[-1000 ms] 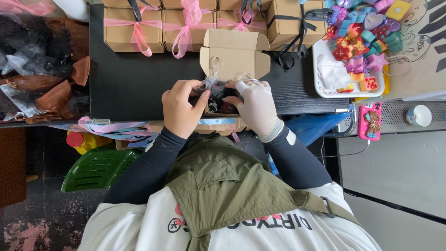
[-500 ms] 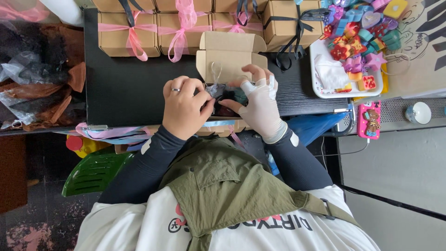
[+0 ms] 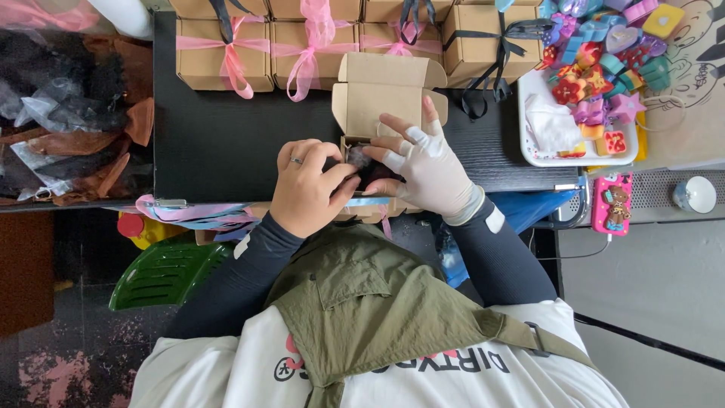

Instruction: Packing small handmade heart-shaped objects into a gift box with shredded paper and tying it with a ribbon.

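Fingers of left hand (image 3: 306, 189) and gloved right hand (image 3: 423, 166) grasp a dark item (image 3: 361, 160) inside the open cardboard box (image 3: 385, 94) on the black desk (image 3: 226, 143).

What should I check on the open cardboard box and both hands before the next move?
1. Open cardboard box lid flaps up: ok.
2. Left hand on the dark item at the box mouth: ok.
3. Right hand, in a white glove, steadying the box: ok.
4. Dark item fully seated inside: cannot tell, the hands hide it.
5. Ribbon within reach at the table edge: ok.
6. Tied boxes clear of the hands: ok.
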